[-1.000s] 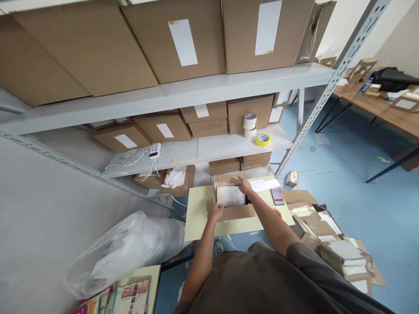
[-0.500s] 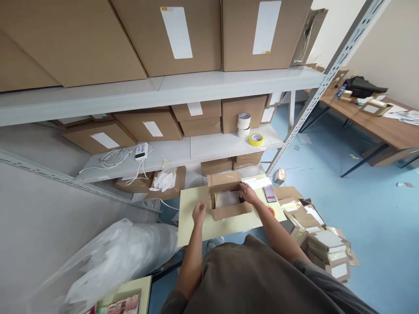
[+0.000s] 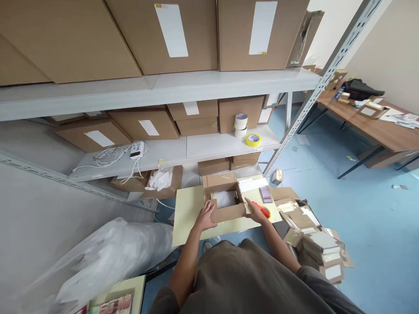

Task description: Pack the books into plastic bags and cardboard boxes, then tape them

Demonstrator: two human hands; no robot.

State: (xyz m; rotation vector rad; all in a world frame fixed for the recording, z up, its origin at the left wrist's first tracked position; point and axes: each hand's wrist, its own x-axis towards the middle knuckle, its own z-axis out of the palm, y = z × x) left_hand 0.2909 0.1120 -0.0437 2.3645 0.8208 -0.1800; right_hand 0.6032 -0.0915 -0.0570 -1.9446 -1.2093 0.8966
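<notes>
Open cardboard carton point(image 3: 231, 213) sits on pale-yellow counter point(image 3: 187, 213); left hand point(image 3: 205, 216) at its near-left corner, right hand point(image 3: 254, 213) by near-right, neither grip's closure discernible; light, even pressure should steady it without buckling flaps.

Packet point(image 3: 224, 199) inside open box point(image 3: 231, 213) on table point(image 3: 188, 213)

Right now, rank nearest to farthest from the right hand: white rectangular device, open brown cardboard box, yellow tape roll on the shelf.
1. Open brown cardboard box, just left of the right hand
2. Yellow tape roll, shelf ahead
3. White rectangular device, same shelf, farther left
</notes>
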